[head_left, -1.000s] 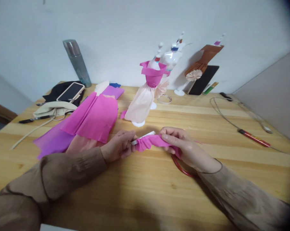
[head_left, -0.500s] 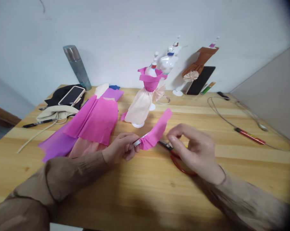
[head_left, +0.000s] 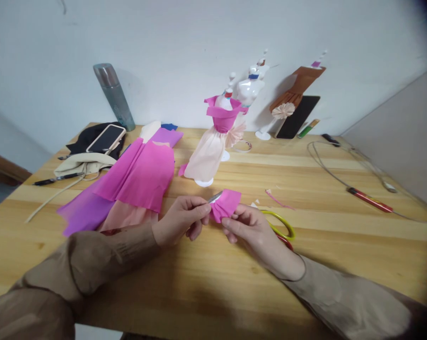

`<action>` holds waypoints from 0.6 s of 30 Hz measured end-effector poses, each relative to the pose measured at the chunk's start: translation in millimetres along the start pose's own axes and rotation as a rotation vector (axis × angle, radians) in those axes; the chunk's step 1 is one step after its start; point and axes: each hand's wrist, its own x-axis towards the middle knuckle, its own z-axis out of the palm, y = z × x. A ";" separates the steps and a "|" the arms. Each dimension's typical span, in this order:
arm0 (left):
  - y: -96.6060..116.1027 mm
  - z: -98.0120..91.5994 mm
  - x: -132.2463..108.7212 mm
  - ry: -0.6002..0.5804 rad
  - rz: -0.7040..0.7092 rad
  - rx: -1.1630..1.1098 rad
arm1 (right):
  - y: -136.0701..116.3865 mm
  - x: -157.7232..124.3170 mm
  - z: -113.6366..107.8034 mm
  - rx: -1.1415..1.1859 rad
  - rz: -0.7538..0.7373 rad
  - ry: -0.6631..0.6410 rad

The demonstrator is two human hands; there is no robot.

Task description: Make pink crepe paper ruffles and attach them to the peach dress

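My left hand (head_left: 183,217) pinches one end of a small pink crepe paper strip (head_left: 226,204), gathered into pleats. Along its upper edge shows a narrow silvery-white band (head_left: 215,197), perhaps tape. Thumb and fingers of my right hand (head_left: 254,231) are closed on the strip's other part, which is folded back. Partly hidden behind that hand lie scissors (head_left: 287,225) with yellow and red handles. Just beyond the hands stands a small mannequin (head_left: 223,101) in a pink crepe paper top (head_left: 223,123) and a pale peach skirt (head_left: 204,158).
Pink and purple crepe paper sheets (head_left: 142,174) lie on the left, near a phone (head_left: 106,139), a pen (head_left: 57,179) and a bottle (head_left: 116,99). More mannequins (head_left: 249,92) stand by the wall. A cable (head_left: 328,170) and a red tool (head_left: 371,200) are at right.
My right hand has moved left and closed on the pink strip, whose free end pointed up and right before and is now folded down. The yellow scissor handle has come into view.
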 end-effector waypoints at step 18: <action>1.0 4.3 -0.8 0.000 -0.046 -0.056 | -0.3 6.6 1.5 -0.506 -0.222 -0.028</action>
